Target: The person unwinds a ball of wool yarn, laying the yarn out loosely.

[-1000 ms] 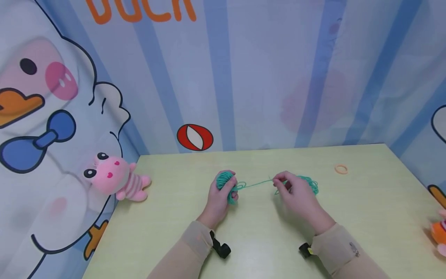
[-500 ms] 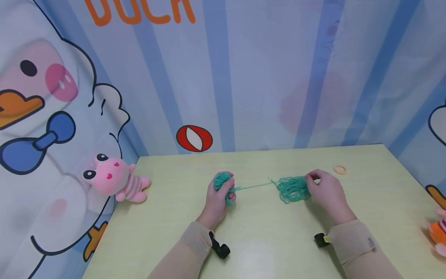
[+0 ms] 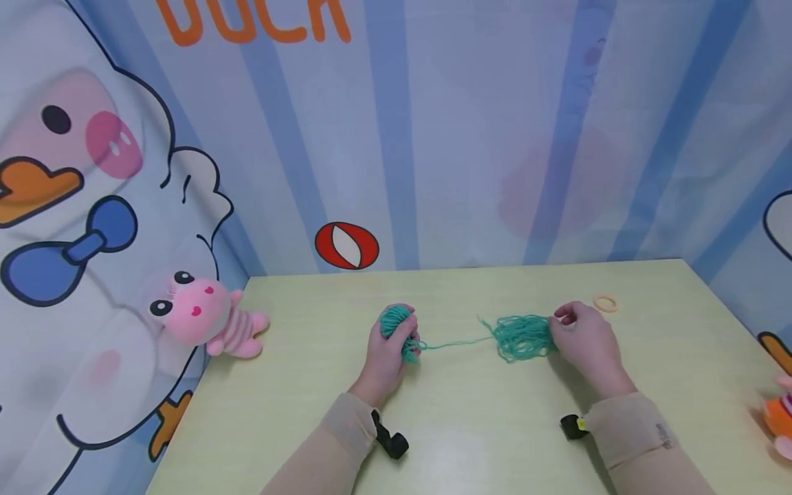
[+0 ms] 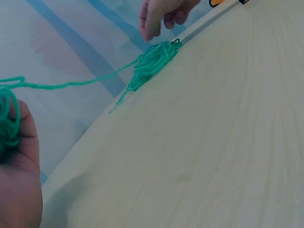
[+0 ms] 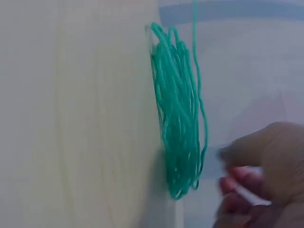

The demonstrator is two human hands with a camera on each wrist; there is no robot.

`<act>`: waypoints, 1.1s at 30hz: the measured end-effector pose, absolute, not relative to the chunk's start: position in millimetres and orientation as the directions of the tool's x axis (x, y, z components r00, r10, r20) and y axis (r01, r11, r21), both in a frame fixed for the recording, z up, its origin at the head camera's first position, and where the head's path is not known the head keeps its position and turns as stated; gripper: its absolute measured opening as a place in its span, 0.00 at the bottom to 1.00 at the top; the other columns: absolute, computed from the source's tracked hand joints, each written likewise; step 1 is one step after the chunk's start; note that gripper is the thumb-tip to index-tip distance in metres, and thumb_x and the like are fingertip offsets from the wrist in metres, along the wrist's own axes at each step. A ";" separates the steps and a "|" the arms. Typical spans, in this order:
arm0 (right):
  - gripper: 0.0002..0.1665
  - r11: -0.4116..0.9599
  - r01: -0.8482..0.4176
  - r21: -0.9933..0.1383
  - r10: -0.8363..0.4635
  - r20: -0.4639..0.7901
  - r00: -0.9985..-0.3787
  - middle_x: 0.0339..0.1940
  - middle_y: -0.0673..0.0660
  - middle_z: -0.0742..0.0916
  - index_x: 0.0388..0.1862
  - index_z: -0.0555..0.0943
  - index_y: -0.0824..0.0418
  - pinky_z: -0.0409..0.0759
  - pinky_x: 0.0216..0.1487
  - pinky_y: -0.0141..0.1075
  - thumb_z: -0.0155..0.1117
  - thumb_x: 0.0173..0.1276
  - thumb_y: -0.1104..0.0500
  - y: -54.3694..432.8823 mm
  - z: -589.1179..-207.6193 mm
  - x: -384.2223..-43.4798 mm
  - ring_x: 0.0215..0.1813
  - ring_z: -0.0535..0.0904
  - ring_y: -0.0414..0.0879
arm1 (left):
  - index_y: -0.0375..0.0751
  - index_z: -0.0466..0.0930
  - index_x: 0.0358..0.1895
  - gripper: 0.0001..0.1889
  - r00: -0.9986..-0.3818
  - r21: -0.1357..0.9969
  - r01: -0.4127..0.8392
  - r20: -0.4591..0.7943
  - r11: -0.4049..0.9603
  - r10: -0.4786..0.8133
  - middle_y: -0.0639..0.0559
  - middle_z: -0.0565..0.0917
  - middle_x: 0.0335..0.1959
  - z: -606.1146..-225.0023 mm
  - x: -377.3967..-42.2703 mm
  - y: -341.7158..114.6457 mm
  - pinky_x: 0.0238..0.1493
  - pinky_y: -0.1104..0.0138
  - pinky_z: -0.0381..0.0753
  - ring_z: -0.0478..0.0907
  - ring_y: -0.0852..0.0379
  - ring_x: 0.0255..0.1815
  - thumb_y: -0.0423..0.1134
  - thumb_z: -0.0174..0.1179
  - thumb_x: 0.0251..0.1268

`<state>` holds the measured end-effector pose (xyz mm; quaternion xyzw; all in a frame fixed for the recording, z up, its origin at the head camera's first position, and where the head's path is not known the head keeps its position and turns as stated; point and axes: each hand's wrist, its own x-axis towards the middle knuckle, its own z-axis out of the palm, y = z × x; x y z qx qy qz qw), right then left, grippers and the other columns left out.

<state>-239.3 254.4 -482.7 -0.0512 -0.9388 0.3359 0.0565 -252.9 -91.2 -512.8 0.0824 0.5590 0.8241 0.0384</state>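
Note:
A wound ball of green yarn (image 3: 394, 321) is gripped in my left hand (image 3: 385, 354), the thumb lying across it. From there a single strand runs right across the table to a loose, looped bundle of green yarn (image 3: 522, 337). My right hand (image 3: 584, 342) is at the right end of that bundle. The right wrist view shows the bundle (image 5: 178, 114) lying apart from the right hand (image 5: 266, 175), whose fingers are loosely bent with nothing visible between them. In the left wrist view the right hand (image 4: 166, 16) hovers just above the bundle (image 4: 154, 61).
Behind the right hand lies a small orange ring (image 3: 606, 303). A pink plush toy (image 3: 207, 313) sits at the table's left edge, and part of an orange toy (image 3: 778, 416) shows at the far right. A printed curtain (image 3: 458, 137) stands behind the table (image 3: 470, 440).
My right hand let go of the strand and moved right to the bundle's far end, uncovering the bundle. The strand between ball and bundle now hangs slacker. The left hand stays in place.

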 end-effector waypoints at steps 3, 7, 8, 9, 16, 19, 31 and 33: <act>0.17 0.716 -0.060 -0.695 0.082 0.170 -0.982 0.49 0.64 0.87 0.55 0.83 0.64 0.76 0.36 0.38 0.62 0.84 0.51 228.2 -470.9 -233.4 0.37 0.78 0.50 | 0.32 0.72 0.62 0.20 -0.983 0.929 0.025 0.091 -0.369 0.163 0.56 0.78 0.35 -513.6 -253.5 -90.6 0.28 0.72 0.78 0.74 0.61 0.32 0.43 0.64 0.82; 0.17 0.632 -0.196 -0.750 -0.105 0.169 -0.980 0.52 0.60 0.90 0.61 0.85 0.61 0.79 0.34 0.35 0.65 0.84 0.51 183.2 -463.4 -222.4 0.39 0.80 0.45 | 0.36 0.74 0.60 0.15 -0.981 0.933 0.029 0.096 -0.358 0.168 0.55 0.78 0.35 -514.5 -253.5 -89.6 0.29 0.74 0.81 0.76 0.61 0.32 0.41 0.63 0.83; 0.19 0.615 -0.209 -0.760 -0.152 0.146 -0.978 0.54 0.59 0.91 0.64 0.85 0.60 0.79 0.34 0.34 0.65 0.84 0.51 172.9 -464.5 -219.5 0.40 0.81 0.44 | 0.36 0.73 0.60 0.15 -0.980 0.935 0.031 0.097 -0.354 0.172 0.55 0.79 0.35 -514.6 -253.4 -89.2 0.29 0.74 0.82 0.77 0.60 0.32 0.40 0.62 0.84; 0.20 0.601 -0.230 -0.765 -0.206 0.130 -0.970 0.57 0.59 0.91 0.67 0.85 0.59 0.81 0.35 0.34 0.65 0.85 0.51 164.4 -466.2 -216.7 0.41 0.82 0.43 | 0.37 0.74 0.60 0.13 -0.980 0.937 0.033 0.100 -0.349 0.175 0.54 0.79 0.35 -514.9 -253.3 -88.7 0.30 0.74 0.83 0.77 0.60 0.32 0.39 0.61 0.84; 0.23 0.592 -0.315 -0.742 -0.383 0.085 -0.920 0.57 0.54 0.93 0.72 0.84 0.59 0.80 0.31 0.33 0.65 0.85 0.53 130.3 -479.9 -206.3 0.32 0.80 0.35 | 0.39 0.73 0.62 0.15 -0.971 0.944 0.041 0.115 -0.328 0.212 0.53 0.79 0.36 -517.2 -253.8 -86.8 0.33 0.73 0.85 0.78 0.59 0.33 0.42 0.62 0.85; 0.18 0.615 -0.345 -0.709 -0.382 0.115 -0.917 0.48 0.51 0.94 0.65 0.89 0.58 0.77 0.29 0.32 0.67 0.83 0.54 127.7 -481.6 -206.9 0.28 0.75 0.35 | 0.37 0.72 0.64 0.18 -0.966 0.951 0.053 0.126 -0.305 0.225 0.54 0.80 0.36 -517.6 -254.4 -86.9 0.34 0.73 0.86 0.79 0.59 0.34 0.44 0.63 0.84; 0.13 0.631 -0.233 -0.740 -0.204 0.131 -0.970 0.44 0.56 0.94 0.58 0.90 0.59 0.77 0.29 0.33 0.64 0.85 0.55 161.7 -469.1 -216.0 0.32 0.80 0.44 | 0.31 0.70 0.64 0.18 -0.983 0.938 0.014 0.077 -0.345 0.168 0.53 0.77 0.37 -516.6 -254.9 -87.1 0.32 0.71 0.81 0.74 0.57 0.30 0.41 0.60 0.86; 0.14 0.629 -0.220 -0.745 -0.150 0.162 -0.975 0.46 0.58 0.94 0.59 0.89 0.61 0.78 0.30 0.33 0.63 0.85 0.55 174.2 -464.9 -219.0 0.33 0.81 0.44 | 0.34 0.71 0.63 0.15 -0.984 0.932 0.008 0.073 -0.361 0.165 0.53 0.76 0.37 -516.2 -255.1 -87.1 0.31 0.71 0.80 0.73 0.58 0.29 0.40 0.59 0.86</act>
